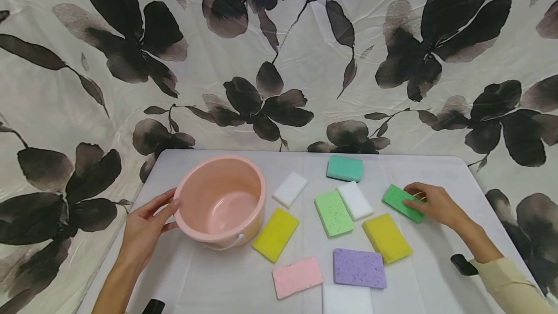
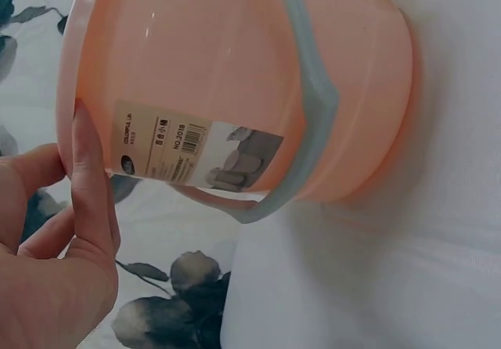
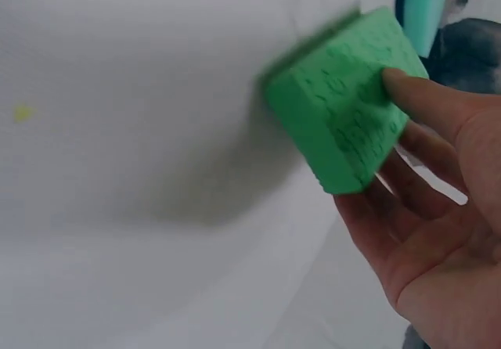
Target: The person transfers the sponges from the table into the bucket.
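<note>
On the left of the table stands a pink bucket (image 1: 220,197) with a grey handle (image 2: 317,102) and a paper label (image 2: 196,145) on its side. My left hand (image 1: 146,224) pinches the bucket's rim at its left side. At the right, my right hand (image 1: 436,202) holds a bright green sponge (image 1: 402,202) between thumb and fingers. The right wrist view shows this sponge (image 3: 344,102) tilted, its shadow falling on the white tabletop. Whether it still touches the table I cannot tell.
Between bucket and right hand lie several sponges: teal (image 1: 344,168), light green (image 1: 333,213), purple (image 1: 359,268), pink (image 1: 298,277) and two yellow ones, (image 1: 276,234) the left one touching the bucket's outline. White blocks (image 1: 355,200) lie among them. Floral cloth (image 1: 270,62) hangs behind the table.
</note>
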`<action>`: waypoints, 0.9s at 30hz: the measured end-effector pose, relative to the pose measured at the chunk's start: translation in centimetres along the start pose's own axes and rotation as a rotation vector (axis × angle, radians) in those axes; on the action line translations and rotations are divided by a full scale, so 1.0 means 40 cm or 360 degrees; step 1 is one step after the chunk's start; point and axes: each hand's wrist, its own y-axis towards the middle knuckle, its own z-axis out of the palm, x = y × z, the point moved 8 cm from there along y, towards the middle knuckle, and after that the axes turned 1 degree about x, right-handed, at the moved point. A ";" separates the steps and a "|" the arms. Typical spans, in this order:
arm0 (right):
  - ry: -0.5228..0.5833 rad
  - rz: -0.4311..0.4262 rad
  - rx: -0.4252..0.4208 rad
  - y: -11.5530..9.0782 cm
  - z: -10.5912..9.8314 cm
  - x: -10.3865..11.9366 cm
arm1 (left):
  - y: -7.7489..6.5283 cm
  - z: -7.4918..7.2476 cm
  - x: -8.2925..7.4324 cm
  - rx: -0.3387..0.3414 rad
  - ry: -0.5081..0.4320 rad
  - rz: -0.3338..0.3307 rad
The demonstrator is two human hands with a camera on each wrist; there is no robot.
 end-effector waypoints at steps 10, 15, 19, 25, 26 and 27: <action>-0.0027 0.0044 0.0162 0.015 -0.026 0.015 | 0.001 0.002 -0.001 0.0021 -0.0022 -0.0076; 0.0043 0.0082 0.0080 0.009 -0.042 0.020 | -0.002 0.007 -0.005 0.0021 0.0003 -0.0094; 0.0105 0.0123 0.0046 0.005 -0.052 0.021 | -0.005 0.012 -0.003 0.0028 -0.0016 -0.0106; 0.0199 0.0137 0.0020 0.012 -0.071 0.033 | -0.008 0.013 -0.003 0.0013 -0.0012 -0.0126; 0.0211 0.0144 0.0023 0.014 -0.073 0.036 | -0.009 0.012 -0.003 0.0010 -0.0008 -0.0129; 0.0232 0.0156 0.0027 0.015 -0.075 0.039 | -0.009 0.012 -0.003 0.0007 -0.0008 -0.0133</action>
